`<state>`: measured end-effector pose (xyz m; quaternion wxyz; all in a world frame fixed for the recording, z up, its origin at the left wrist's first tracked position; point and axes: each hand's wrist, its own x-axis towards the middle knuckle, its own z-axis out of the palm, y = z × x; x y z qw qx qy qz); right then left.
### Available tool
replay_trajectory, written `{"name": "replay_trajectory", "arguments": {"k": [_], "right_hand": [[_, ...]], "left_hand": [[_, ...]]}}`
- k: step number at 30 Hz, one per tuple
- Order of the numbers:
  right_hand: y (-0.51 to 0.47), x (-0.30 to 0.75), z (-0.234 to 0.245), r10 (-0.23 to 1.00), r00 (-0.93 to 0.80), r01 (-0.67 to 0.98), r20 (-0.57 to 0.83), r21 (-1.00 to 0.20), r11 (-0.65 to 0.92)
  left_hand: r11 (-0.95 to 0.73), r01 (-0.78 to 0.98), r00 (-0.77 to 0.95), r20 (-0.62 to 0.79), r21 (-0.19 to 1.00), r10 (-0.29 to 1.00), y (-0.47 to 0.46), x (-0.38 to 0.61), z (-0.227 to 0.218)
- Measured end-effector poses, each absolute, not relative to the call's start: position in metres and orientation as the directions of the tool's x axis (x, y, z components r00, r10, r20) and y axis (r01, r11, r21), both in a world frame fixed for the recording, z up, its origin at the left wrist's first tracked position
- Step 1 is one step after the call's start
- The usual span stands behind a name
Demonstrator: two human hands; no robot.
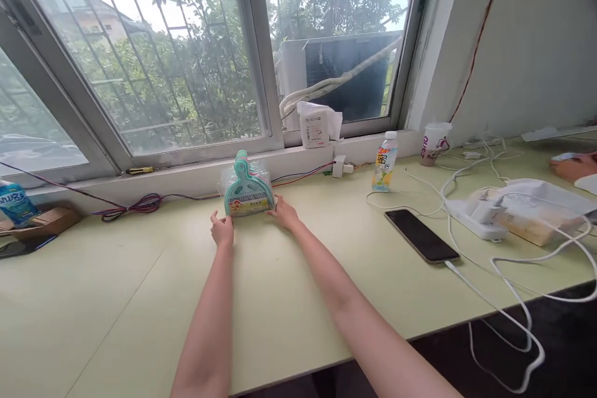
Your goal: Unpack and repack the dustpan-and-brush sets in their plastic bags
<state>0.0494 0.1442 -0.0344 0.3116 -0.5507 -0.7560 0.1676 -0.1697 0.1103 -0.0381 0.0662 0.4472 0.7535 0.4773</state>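
A teal dustpan-and-brush set [250, 183] in clear plastic wrap stands upright at the back of the table, against the low wall under the window. Its handle points up, and a yellow label runs along its lower part. More pieces, some with a pink edge, show behind the front one. My left hand [222, 229] is at its lower left corner, with thumb and fingers closed on the edge. On the other side, my right hand [284, 214] grips the lower right corner. The fingertips behind the set are partly hidden.
To the right are a drink bottle [385, 161], a paper cup [435, 144], a phone [421, 236] on a white cable, and a power strip [482, 217]. Bundled wires [140, 204] lie left. Another person's hand [576, 166] is at the far right.
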Motion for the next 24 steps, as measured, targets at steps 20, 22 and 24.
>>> {"name": "replay_trajectory", "arguments": {"k": [20, 22, 24], "right_hand": [[0.077, 0.084, -0.039, 0.932, -0.187, 0.669, 0.310, -0.654, 0.353], [0.076, 0.084, -0.038, 0.926, -0.211, 0.676, 0.313, -0.637, 0.369], [0.072, 0.085, -0.035, 0.924, -0.225, 0.684, 0.308, -0.626, 0.375]], "left_hand": [[-0.200, 0.874, 0.005, 0.404, 0.443, 0.915, 0.055, -0.134, -0.029], [-0.226, 0.880, 0.036, 0.416, 0.418, 0.909, 0.054, -0.131, -0.029], [-0.219, 0.886, 0.030, 0.421, 0.409, 0.907, 0.052, -0.129, -0.030]]}}
